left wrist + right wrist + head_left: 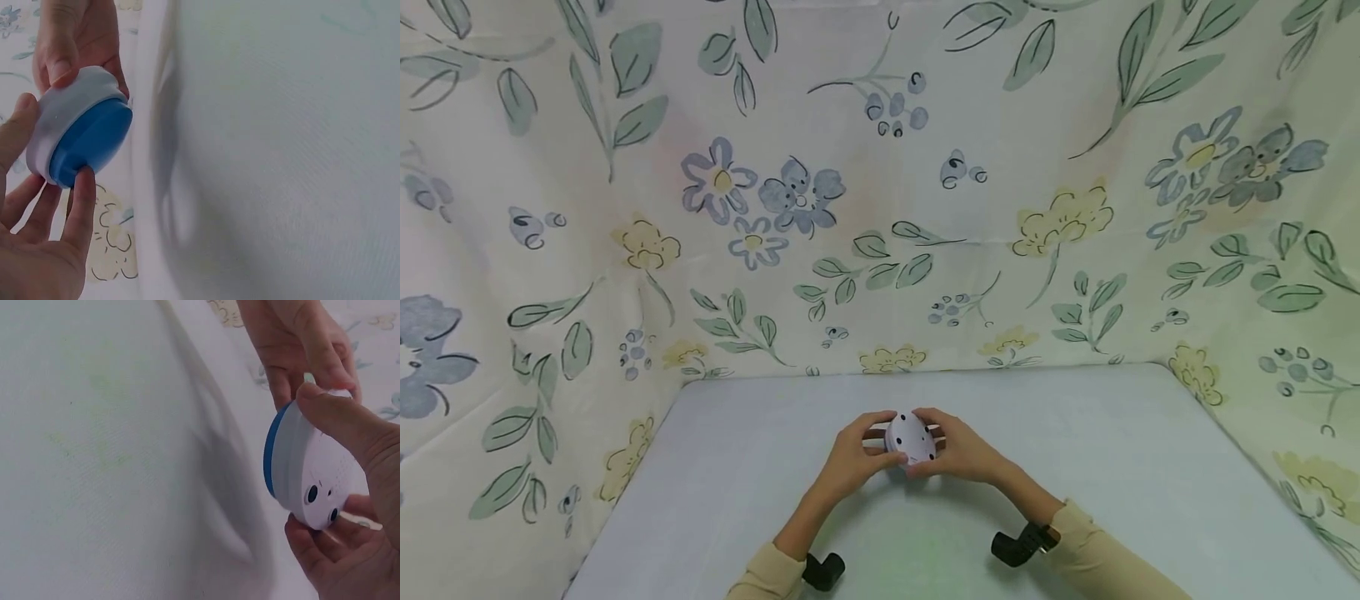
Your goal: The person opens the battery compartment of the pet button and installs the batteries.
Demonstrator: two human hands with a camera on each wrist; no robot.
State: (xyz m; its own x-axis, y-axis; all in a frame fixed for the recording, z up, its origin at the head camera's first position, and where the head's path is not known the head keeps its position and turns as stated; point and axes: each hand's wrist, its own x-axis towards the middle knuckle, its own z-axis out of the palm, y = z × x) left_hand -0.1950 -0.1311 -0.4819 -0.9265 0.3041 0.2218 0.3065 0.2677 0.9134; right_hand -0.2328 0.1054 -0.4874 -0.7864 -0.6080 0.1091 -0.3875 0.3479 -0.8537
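Note:
A round, palm-sized object (912,437) has a white face with black dots and a white rim. Its other side is a blue dome (97,140), seen in the left wrist view; its exact kind does not show. My left hand (848,457) grips it from the left, with thumb and fingers curled round the edge. From the right, my right hand (967,450) holds the opposite edge, thumb low on the near side. In the right wrist view the dotted white face (325,469) is tilted toward that camera, and the blue part shows as a thin band.
Both hands are over a white-covered table (737,467), toward its far edge. Behind and beside it hangs a floral cloth (880,200). Black wrist cameras, left (824,572) and right (1022,543), sit by the beige sleeves.

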